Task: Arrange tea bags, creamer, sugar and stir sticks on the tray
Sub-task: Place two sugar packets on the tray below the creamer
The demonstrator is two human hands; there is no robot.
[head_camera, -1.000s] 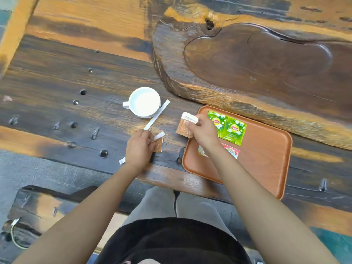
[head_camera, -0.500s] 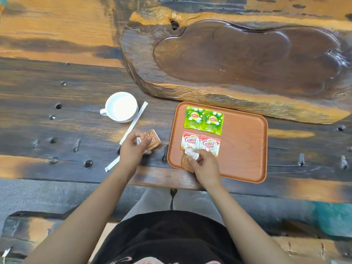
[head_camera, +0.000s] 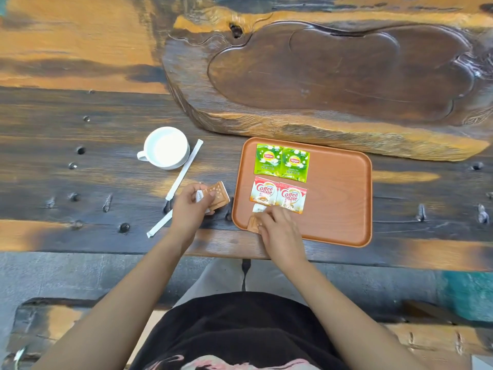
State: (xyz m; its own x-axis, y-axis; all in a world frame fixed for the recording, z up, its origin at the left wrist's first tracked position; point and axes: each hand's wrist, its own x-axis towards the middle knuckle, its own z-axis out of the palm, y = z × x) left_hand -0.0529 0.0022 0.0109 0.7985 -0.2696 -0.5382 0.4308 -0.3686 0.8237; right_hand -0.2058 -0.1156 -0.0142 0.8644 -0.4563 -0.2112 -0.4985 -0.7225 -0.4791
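Observation:
An orange-brown tray [head_camera: 338, 198] lies on the dark wooden table. Two green tea bags [head_camera: 281, 162] sit side by side at its far left, with two red-and-white creamer packets [head_camera: 278, 194] just below them. My right hand [head_camera: 280, 228] presses a brown sugar packet [head_camera: 254, 222] onto the tray's near left corner, under the creamers. Left of the tray, my left hand [head_camera: 190, 209] holds a second brown sugar packet [head_camera: 220, 196] above the table. Two white wrapped stir sticks [head_camera: 184, 170] lie on the table beside my left hand.
A white cup [head_camera: 166, 146] stands left of the tray, next to the upper stir stick. A large carved wooden slab [head_camera: 333, 76] fills the table behind the tray. The table's near edge runs just below my hands, with a bench under it.
My right hand carried a sugar packet from the tray's left edge down onto its near left corner. My left hand lifted the other sugar packet off the table. The camera shifted.

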